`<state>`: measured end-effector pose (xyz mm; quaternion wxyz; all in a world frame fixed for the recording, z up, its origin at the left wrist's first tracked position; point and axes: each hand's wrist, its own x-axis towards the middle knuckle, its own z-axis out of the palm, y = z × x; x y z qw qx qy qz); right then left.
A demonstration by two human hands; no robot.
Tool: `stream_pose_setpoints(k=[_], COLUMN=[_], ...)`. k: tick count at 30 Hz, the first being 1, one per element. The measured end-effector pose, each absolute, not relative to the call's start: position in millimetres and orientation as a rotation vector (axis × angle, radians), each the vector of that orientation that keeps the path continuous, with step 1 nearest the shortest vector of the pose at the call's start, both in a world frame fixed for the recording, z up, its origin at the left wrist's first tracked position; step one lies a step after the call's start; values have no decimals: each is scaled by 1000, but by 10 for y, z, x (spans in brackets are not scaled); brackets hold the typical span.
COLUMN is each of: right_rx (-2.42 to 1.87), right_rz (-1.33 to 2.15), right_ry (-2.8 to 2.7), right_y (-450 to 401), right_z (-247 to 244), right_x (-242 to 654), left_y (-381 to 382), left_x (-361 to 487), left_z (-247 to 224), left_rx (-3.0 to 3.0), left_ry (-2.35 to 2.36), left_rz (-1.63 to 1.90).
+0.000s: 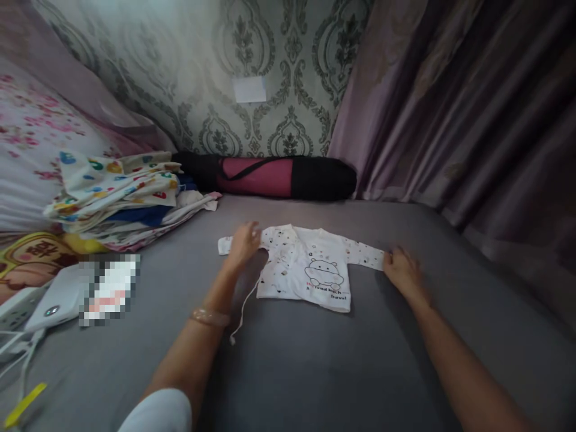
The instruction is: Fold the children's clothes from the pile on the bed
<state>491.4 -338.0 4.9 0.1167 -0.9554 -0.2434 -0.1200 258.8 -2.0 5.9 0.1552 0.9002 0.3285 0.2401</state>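
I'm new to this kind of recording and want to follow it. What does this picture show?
There is no machine here, just a person's bare left hand and right hand, seen from a camera worn on the head. A small white printed top lies spread on a grey surface. The right hand touches the end of one sleeve; the left is at the other sleeve. Whether either grips firmly is hard to tell. Behind lie piled cloths and a long black-and-red bag.
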Motion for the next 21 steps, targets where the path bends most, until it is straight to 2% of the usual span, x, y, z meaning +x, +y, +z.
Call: stream_pose_setpoints(k=[3,6,8,12,21], right_rx=[-2692,-2541,-2339,-2309,-2299], right_rz=[-219,-40,210,299,550], right_ry=[-813,-970,-1057,-1071,-1046], right_y=[-2929,-2305,-1923,-1471,-1358], right_z=[75,58,33,-25,0], right_x=[4829,4668,4550,4408,4441], left_y=[334,471,492,519,547], left_x=[2146,1930,1883,1881,1880], left_z=[-56,-177,-231,-264,-225], left_rx=[2487,2374,2352,2367,2316], left_ry=[1478,1715,1732,1666,1633], left_rz=[623,550,488,420,360])
